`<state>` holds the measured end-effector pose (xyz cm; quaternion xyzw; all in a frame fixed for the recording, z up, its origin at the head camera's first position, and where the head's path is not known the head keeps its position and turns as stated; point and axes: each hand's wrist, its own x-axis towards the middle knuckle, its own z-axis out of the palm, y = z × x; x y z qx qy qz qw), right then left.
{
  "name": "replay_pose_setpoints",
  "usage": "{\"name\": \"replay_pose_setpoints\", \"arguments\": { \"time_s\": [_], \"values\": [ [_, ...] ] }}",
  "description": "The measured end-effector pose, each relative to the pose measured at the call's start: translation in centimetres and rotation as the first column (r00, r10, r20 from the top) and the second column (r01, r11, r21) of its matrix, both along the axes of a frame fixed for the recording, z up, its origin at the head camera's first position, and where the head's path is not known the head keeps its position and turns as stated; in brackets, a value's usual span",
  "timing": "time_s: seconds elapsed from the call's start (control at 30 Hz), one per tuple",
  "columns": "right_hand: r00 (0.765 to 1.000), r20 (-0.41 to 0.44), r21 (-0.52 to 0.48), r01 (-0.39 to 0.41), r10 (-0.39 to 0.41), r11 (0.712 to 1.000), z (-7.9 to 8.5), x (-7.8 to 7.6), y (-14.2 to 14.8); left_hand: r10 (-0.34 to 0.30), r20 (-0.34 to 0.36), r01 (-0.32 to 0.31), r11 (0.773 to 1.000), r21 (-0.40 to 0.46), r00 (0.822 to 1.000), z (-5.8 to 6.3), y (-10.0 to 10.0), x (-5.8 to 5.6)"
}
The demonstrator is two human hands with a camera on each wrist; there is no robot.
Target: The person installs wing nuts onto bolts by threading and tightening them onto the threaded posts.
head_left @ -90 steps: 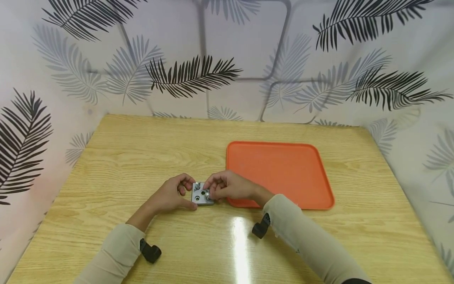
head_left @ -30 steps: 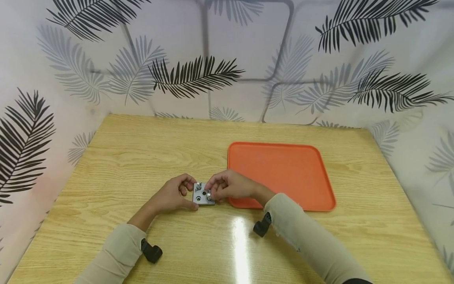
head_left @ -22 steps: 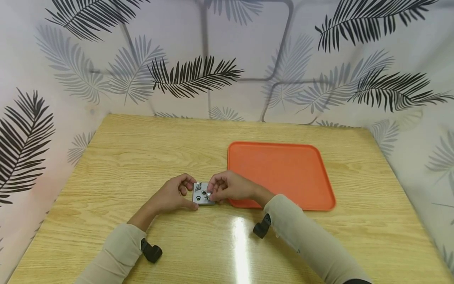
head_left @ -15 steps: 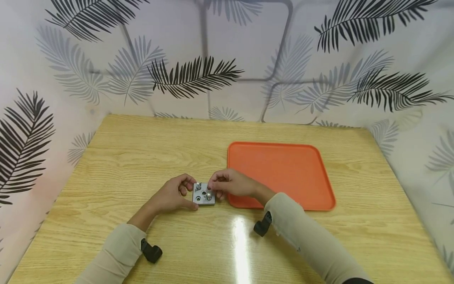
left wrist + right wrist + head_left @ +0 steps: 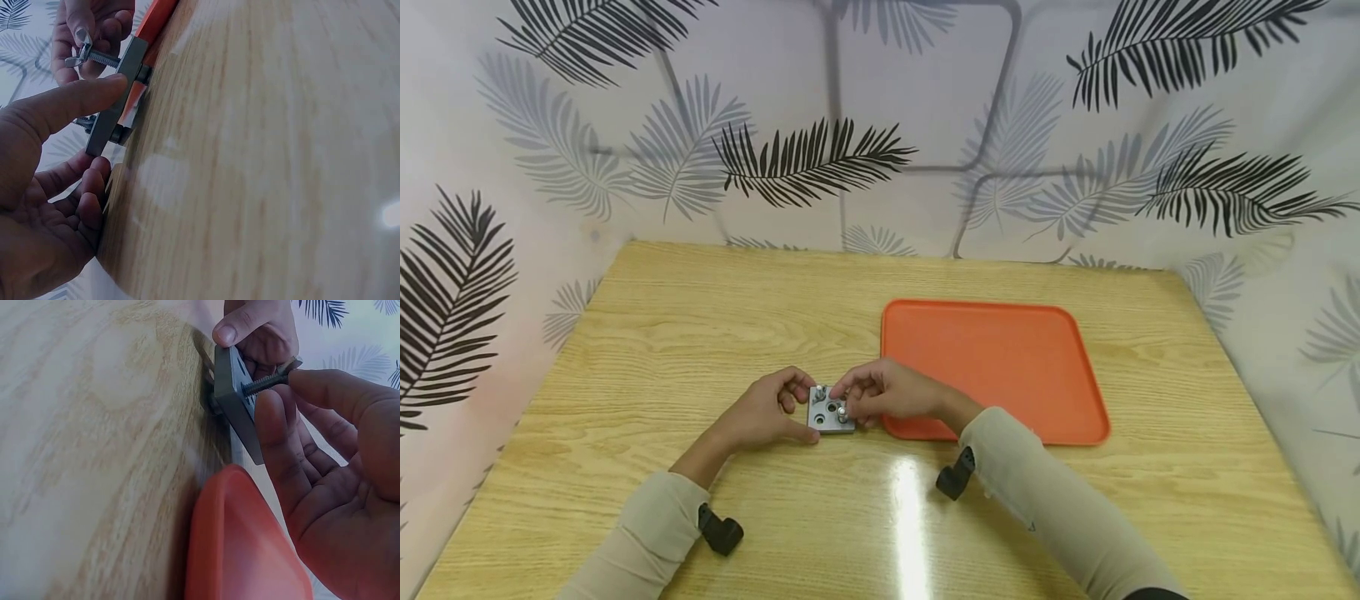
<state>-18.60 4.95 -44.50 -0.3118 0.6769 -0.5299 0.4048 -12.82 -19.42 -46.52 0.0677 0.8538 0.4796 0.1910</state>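
Observation:
A small grey metal plate point(image 5: 831, 422) with several holes stands on bolt heads point(image 5: 119, 133) that show under it in the left wrist view. Two threaded bolts rise from its top face, each carrying a wing nut. My left hand point(image 5: 763, 410) grips the plate's left side, thumb on the near edge and fingers on the far edge. Around the near-right bolt point(image 5: 262, 384), my right hand point(image 5: 887, 392) holds the wing nut point(image 5: 83, 49) between thumb and fingers, high on the thread. The other wing nut point(image 5: 819, 395) sits on the far-left bolt, untouched.
An orange tray point(image 5: 985, 367) lies just right of the plate, under the right forearm. The wooden table point(image 5: 715, 317) meets leaf-patterned cloth point(image 5: 925, 208) at the back and sides. Glare marks the table's front.
My right fingers have shifted around the near-right wing nut, moving off it half a second ago and coming back now. The left hand and plate hold almost the same place.

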Motion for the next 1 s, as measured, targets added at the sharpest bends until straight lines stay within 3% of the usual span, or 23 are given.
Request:
{"name": "replay_pose_setpoints", "arguments": {
  "time_s": [0.37, 0.57, 1.0],
  "values": [
    [0.999, -0.03, 0.018, 0.038, -0.037, 0.999, -0.23, 0.37, -0.22, 0.004, 0.005, -0.004, 1.0, -0.003, 1.0, 0.04, 0.07, -0.02],
    [0.988, -0.121, 0.026, 0.1, -0.096, 0.995, -0.04, 0.12, -0.1, 0.006, 0.009, -0.006, 1.0, -0.013, 1.0, 0.04, 0.07, -0.04],
    [0.996, -0.089, 0.021, 0.029, -0.027, 0.999, -0.26, 0.12, 0.2, 0.001, -0.001, -0.001, 1.0, -0.01, 1.0, 0.02, 0.07, -0.02]
  ]
}}
